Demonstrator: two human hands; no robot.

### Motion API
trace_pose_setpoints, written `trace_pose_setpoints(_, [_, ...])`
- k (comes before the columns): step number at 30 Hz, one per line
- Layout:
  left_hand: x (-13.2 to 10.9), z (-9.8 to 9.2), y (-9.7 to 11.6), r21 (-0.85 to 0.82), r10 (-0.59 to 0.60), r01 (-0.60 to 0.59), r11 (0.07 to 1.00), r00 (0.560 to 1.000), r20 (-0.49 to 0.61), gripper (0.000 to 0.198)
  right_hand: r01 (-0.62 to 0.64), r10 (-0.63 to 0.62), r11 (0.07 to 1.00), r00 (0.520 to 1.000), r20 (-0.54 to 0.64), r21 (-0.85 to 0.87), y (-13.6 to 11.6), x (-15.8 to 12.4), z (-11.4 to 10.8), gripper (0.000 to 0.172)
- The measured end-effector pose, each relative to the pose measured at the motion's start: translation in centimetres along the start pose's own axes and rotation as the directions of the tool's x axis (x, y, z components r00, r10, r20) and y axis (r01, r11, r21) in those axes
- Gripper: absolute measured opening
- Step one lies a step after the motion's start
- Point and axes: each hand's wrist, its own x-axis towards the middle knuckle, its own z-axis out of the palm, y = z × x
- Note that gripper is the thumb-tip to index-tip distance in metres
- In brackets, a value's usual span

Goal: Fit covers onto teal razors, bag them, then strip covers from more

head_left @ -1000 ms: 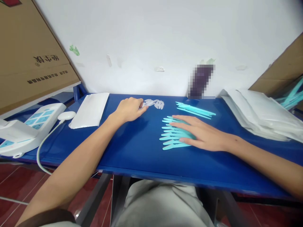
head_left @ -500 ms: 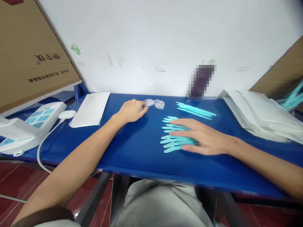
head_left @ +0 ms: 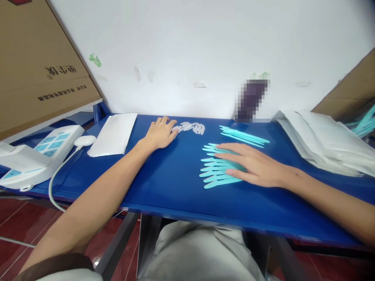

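A row of slim teal eyebrow razors [head_left: 209, 169] lies fanned side by side on the blue table. My right hand [head_left: 249, 162] rests flat over them, fingers stretched and apart, hiding their right ends. Behind it is a loose bundle of more teal razors [head_left: 243, 136]. A small pile of thin, translucent whitish pieces [head_left: 191, 127] lies near the wall. My left hand [head_left: 161, 132] is at the left edge of that pile, palm down with fingers spread, and nothing shows in its grip.
At left stand a white power strip [head_left: 43, 156] with a plugged-in cable and a flat white packet [head_left: 113, 134]. Pale plastic bags [head_left: 328, 140] are stacked at right. Cardboard boxes [head_left: 38, 58] flank the table [head_left: 170, 183], and a white wall [head_left: 175, 47] closes the back.
My left hand has shifted left from the whitish pieces and its fingers have spread, uncovering more of the pile. My right hand has slid slightly away from me over the razors.
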Motion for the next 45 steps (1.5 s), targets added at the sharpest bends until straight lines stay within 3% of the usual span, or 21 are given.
trace_pose_setpoints(9, [0.1, 0.0, 0.5, 0.109, 0.023, -0.039, 0.993, 0.990, 0.141, 0.057, -0.042, 0.041, 0.998, 0.999, -0.028, -0.038, 0.1, 0.3, 0.2, 0.052])
trace_pose_setpoints(15, [0.3, -0.5, 0.6, 0.132, 0.057, -0.069, 0.989, 0.994, 0.090, 0.042, -0.091, 0.091, 0.996, 0.996, -0.008, -0.024, 0.4, 0.3, 0.2, 0.055])
trace_pose_setpoints(25, [0.6, -0.2, -0.1, 0.039, 0.056, -0.057, 0.998, 0.998, 0.023, 0.038, -0.164, 0.164, 0.986, 0.986, 0.001, 0.001, 1.0, 0.0, 0.5, 0.055])
trace_pose_setpoints(31, [1.3, 0.8, -1.4, -0.029, 0.193, -0.192, 0.981, 0.981, 0.027, 0.041, -0.182, 0.182, 0.983, 0.983, -0.012, 0.020, 1.2, -0.1, 0.4, 0.054])
trace_pose_setpoints(35, [1.9, 1.4, -2.1, -0.057, 0.215, -0.213, 0.975, 0.977, 0.016, 0.041, -0.166, 0.165, 0.984, 0.986, 0.006, 0.067, 1.3, -0.1, 0.5, 0.057])
trace_pose_setpoints(41, [1.9, 1.5, -2.4, -0.122, 0.230, -0.232, 0.965, 0.973, -0.035, 0.040, -0.199, 0.213, 0.973, 0.969, -0.121, 0.118, 1.6, 0.2, 0.8, 0.043])
trace_pose_setpoints(45, [1.8, 1.6, -2.4, -0.178, 0.240, -0.246, 0.953, 0.969, -0.051, 0.041, -0.242, 0.263, 0.959, 0.954, -0.143, 0.146, 2.0, 0.3, 0.8, 0.038])
